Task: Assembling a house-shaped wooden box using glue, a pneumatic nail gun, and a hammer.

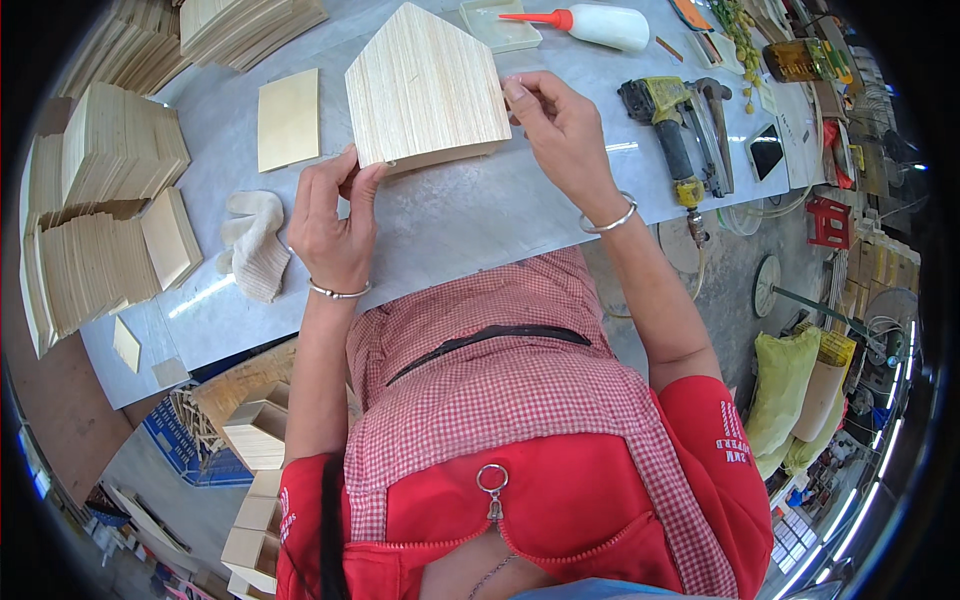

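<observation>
"Where's the wooden house-shaped piece [428,90]?"
"Over the desk [450,215], back from its near edge."
"And the grip?"
"Left hand [335,215] pinches its lower-left corner; right hand [563,125] (thumb and fingers close together) holds its right edge."

The person's forearms [655,275] are pointing forward, the left hand [335,222] is pinching with thumb [365,194] and bent fingers [322,188], and the right hand [567,130] is pinching farther out.

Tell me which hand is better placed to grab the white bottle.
Probably the right hand: at the right edge of the wooden house, it is nearer the white bottle. The left hand, at the lower left corner, is farther.
</observation>
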`<state>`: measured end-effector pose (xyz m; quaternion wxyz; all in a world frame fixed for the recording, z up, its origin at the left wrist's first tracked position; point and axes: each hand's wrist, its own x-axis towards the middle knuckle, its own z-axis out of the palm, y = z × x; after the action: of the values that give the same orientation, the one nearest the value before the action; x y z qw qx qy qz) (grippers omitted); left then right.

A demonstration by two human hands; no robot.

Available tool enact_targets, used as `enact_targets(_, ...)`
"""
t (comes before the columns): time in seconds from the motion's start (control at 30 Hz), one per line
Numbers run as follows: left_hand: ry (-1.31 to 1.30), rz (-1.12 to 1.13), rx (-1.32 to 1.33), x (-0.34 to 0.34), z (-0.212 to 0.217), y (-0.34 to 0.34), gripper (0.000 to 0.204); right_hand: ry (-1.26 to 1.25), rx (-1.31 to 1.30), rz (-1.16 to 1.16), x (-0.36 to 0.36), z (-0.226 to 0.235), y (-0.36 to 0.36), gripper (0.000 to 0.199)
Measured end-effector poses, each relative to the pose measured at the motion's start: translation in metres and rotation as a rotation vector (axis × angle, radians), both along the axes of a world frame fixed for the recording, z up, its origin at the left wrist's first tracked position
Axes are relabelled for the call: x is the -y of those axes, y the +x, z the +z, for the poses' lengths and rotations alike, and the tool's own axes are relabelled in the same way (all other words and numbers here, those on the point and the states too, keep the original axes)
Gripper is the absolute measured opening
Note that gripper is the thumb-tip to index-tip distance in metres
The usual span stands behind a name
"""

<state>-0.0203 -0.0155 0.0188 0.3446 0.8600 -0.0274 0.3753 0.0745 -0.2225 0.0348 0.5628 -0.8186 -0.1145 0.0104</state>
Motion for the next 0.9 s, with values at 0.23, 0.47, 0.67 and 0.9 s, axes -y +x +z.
enact_targets(0.23, -0.003, -0.013, -0.011, -0.002, -0.001, -0.002, 0.019, -0.216, 0.158, 0.171, 0.023, 0.008, -0.019, 0.020)
enact_targets(0.47, -0.008, -0.039, -0.031, -0.005, 0.000, -0.003, 0.018, -0.324, 0.356, 0.282, 0.024, 0.013, -0.024, 0.013)
enact_targets(0.67, 0.000, -0.025, -0.046, -0.005, 0.000, -0.003, 0.019, -0.456, 0.515, 0.283, 0.023, 0.014, -0.023, 0.011)
enact_targets(0.9, -0.032, -0.024, -0.045, -0.004, -0.001, -0.003, 0.018, -0.522, 0.607, 0.295, 0.022, 0.016, -0.020, 0.008)
